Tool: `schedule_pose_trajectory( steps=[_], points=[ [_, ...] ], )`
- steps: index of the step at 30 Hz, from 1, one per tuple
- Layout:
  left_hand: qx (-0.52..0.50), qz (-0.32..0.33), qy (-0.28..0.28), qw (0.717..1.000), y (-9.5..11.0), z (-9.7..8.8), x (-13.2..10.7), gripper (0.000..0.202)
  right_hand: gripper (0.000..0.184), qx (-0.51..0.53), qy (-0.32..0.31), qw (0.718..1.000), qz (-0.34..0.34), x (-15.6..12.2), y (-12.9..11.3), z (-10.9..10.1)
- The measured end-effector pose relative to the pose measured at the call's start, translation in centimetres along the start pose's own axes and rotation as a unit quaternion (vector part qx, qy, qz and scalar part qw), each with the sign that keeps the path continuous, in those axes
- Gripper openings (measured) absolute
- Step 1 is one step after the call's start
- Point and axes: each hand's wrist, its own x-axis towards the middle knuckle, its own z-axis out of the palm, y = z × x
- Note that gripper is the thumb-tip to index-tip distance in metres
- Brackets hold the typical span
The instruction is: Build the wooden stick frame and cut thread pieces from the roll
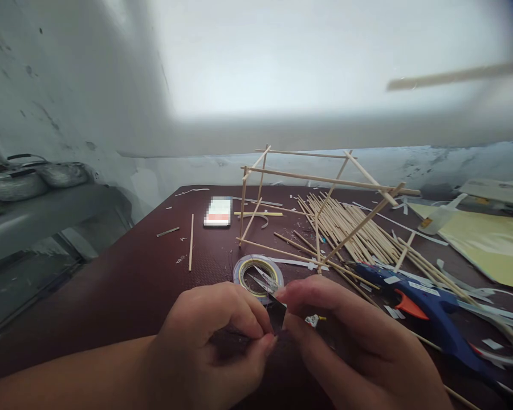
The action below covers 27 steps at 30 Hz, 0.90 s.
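Observation:
Near the table's front edge, my left hand is closed, thumb and index finger pinched at their tips; what is between them is too small to make out. Close beside it, my right hand pinches a small dark flat piece between thumb and fingers. A roll of double-sided tape lies just beyond the fingertips, with metal tips showing inside its ring. Behind it stands a box-shaped frame of thin wooden sticks, joined at the corners. A blue glue gun with an orange trigger lies right of my right hand.
A pile of wooden sticks spreads behind and through the frame. A phone with a blurred screen lies at the back left. One loose stick is nearby. Yellow sheets, a small bottle and paper scraps lie on the right.

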Motion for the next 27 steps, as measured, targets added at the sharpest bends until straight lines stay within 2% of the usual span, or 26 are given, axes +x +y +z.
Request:
schedule_pose_trajectory(
  steps=[11,17,22,27],
  points=[
    [-0.014,0.005,0.015,1.0,-0.77,0.16,-0.51,0.021,0.027,0.015,0.001,1.0,0.0,-0.38,0.29,-0.32],
    [-0.028,-0.001,0.015,0.999,-0.84,0.08,-0.52,0.021,0.028,-0.014,0.001,0.998,-0.065,-0.14,0.12,-0.41],
    [-0.051,-0.002,0.009,0.999,-0.67,0.0,-0.42,0.021,0.041,-0.039,0.006,0.988,-0.149,-0.31,0.04,-0.02],
    [-0.051,-0.004,0.005,0.999,-0.6,-0.09,-0.37,0.02,0.042,-0.039,-0.062,0.985,-0.158,-0.31,0.68,-0.04]
  ],
)
